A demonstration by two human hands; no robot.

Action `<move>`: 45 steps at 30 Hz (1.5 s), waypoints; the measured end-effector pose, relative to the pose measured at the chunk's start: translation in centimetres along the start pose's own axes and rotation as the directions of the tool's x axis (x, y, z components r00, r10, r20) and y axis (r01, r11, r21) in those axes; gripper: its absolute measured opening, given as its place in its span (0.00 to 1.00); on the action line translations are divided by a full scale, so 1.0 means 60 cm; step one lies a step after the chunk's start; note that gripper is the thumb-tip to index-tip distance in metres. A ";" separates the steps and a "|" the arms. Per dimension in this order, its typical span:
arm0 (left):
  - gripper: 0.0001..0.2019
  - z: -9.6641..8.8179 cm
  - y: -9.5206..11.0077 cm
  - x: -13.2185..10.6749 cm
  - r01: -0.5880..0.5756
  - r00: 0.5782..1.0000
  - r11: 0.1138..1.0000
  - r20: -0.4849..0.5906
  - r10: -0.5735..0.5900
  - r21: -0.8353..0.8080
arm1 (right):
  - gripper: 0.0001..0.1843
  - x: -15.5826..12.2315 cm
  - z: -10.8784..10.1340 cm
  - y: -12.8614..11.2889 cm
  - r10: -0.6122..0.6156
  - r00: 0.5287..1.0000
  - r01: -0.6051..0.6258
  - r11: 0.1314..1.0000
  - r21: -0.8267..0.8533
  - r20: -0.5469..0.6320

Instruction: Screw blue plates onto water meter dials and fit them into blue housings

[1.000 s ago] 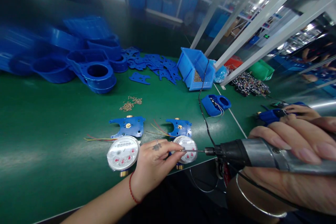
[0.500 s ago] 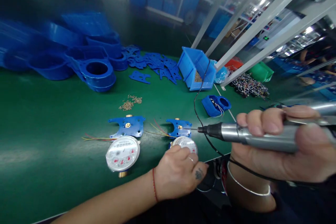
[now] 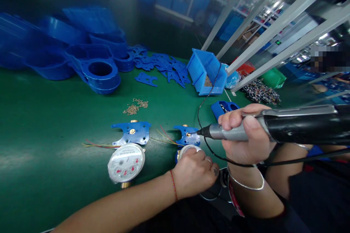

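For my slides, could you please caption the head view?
Right hand drives electric screwdriver into blue bracket; left hand steadies water meter.

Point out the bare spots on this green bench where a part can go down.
Bare green mat lies left of the loose screws, below the blue housings. Crowded: around the left hand, right hand, electric screwdriver and two meters.

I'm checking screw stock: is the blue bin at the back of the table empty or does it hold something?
Not empty. The blue bin sits tipped with its open side facing the camera, and a small heap of brassy screws shows inside.
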State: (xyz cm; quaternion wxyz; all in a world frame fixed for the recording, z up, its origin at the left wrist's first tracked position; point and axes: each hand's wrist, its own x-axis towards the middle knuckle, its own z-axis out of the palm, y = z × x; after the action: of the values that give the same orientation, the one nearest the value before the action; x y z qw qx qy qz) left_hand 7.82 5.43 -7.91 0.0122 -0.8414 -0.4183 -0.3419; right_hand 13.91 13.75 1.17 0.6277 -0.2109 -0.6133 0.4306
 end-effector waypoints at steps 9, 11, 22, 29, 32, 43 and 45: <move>0.09 0.003 -0.001 0.002 0.009 0.997 1.000 -0.077 -0.010 -0.014 | 0.05 -0.002 0.007 0.013 -0.002 1.000 0.002 1.000 -0.022 -0.005; 0.09 0.002 -0.001 0.001 0.008 0.999 1.000 -0.050 -0.008 -0.012 | 0.05 -0.003 0.009 0.014 0.003 1.000 -0.003 1.000 -0.024 -0.007; 0.09 0.004 -0.002 -0.002 0.023 0.997 1.000 -0.078 -0.025 -0.017 | 0.07 -0.006 0.028 0.020 0.023 1.000 -0.025 0.996 -0.089 -0.021; 0.09 0.005 -0.003 -0.001 0.029 0.981 0.999 -0.190 -0.031 -0.017 | 0.06 -0.011 0.028 0.016 0.034 0.997 -0.028 0.996 -0.085 0.067; 0.09 0.006 -0.003 0.000 0.034 0.980 0.999 -0.195 -0.038 -0.025 | 0.06 -0.013 0.029 0.018 0.039 0.997 -0.032 0.995 -0.093 0.073; 0.09 0.010 -0.002 -0.003 0.019 0.998 0.999 -0.063 -0.021 -0.033 | 0.07 -0.006 0.030 0.028 0.023 1.000 -0.022 0.997 -0.070 0.005; 0.09 0.010 -0.003 -0.002 0.020 0.994 0.999 -0.106 -0.024 -0.032 | 0.09 -0.008 0.030 0.029 0.018 1.000 -0.018 0.997 -0.078 0.001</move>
State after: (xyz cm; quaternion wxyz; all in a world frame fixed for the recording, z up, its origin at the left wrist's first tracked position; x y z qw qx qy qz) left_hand 7.98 5.61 -8.49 0.0177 -0.8174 -0.4209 -0.3929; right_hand 11.74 13.83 -0.17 0.6147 -0.2404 -0.6281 0.4121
